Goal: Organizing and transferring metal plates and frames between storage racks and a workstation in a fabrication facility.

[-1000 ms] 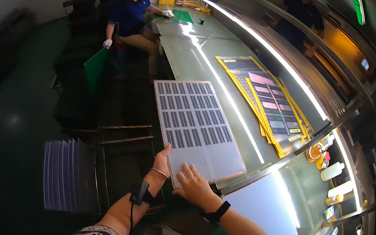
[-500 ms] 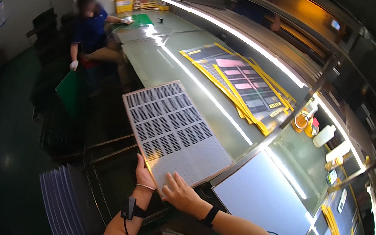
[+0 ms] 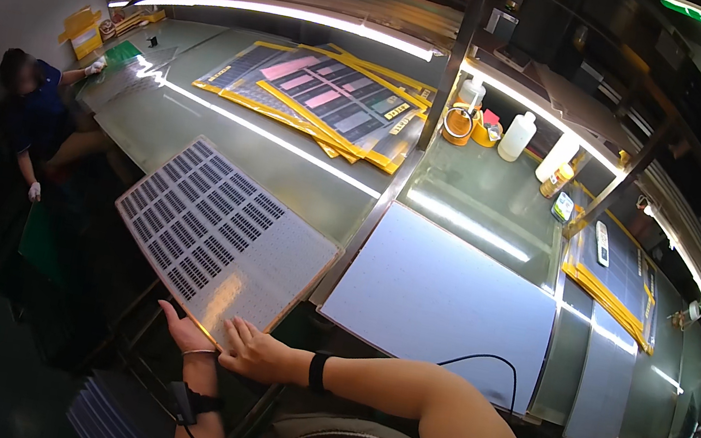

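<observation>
A large flat circuit board panel (image 3: 270, 250), pale with a copper-coloured edge and rows of dark cells, slants across the near edge of the bench. My left hand (image 3: 186, 331) holds its near edge from below, palm up with the thumb out; the other fingers are hidden under the panel. At the near corner my right hand (image 3: 254, 352) grips the panel, its fingers lying on the top face and its thumb by the edge. A pale blank sheet (image 3: 450, 293) lies on the bench to the right of the panel.
Yellow-edged film sheets (image 3: 334, 102) lie stacked on the glass-topped bench (image 3: 245, 127), others farther right (image 3: 611, 256). White bottles (image 3: 517, 138) and a tape roll (image 3: 458, 124) stand behind. At far left a co-worker (image 3: 38, 103) holds a green board (image 3: 46, 245). Thin panels (image 3: 114, 417) stand below.
The view has turned to the right, so the bench and co-worker appear farther left. The panel has swung with my hands, which keep their hold near the same corner.
</observation>
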The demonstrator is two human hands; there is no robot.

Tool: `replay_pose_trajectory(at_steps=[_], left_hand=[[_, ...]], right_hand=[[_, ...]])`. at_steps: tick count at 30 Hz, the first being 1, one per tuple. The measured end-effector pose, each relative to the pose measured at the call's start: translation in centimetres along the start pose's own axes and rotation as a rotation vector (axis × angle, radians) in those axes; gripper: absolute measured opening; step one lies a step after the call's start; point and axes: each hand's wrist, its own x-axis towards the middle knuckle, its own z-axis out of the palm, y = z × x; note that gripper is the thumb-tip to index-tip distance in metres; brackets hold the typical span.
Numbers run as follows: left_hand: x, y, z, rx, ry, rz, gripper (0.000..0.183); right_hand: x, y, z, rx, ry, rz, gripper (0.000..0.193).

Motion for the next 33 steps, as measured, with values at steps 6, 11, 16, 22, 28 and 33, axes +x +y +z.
replay_pose_trajectory(at_steps=[6, 11, 16, 22, 28, 33], left_hand=[[0.1, 0.1, 0.8, 0.030, 0.024, 0.021, 0.084], [2.7, -0.1, -2.6, 0.424, 0.142, -0.058, 0.053], [4.6, 0.0, -0.2, 0.524, 0.492, -0.021, 0.040], [7.2, 0.3, -0.8, 0.996, 0.416, 0.389, 0.053], [6.6, 2.1, 6.3, 0.368, -0.357, -0.267, 0.082], [8.3, -5.4, 14.6, 0.594, -0.247, -0.597, 0.071]], right_hand=[[2.3, 2.0, -2.4, 0.608, 0.181, 0.626, 0.009], [4.2, 7.8, -5.6, 0.391, 0.414, 0.614, 0.014], [7.1, 14.9, -20.4, -0.052, 0.664, 0.469, 0.019], [-1.2, 11.8, -30.9, 0.038, 0.592, 0.369, 0.005], [-15.7, 4.6, -30.0, 0.465, 0.867, 0.877, 0.016], [-24.4, -3.0, -24.8, 0.715, 1.213, 1.532, 0.019]])
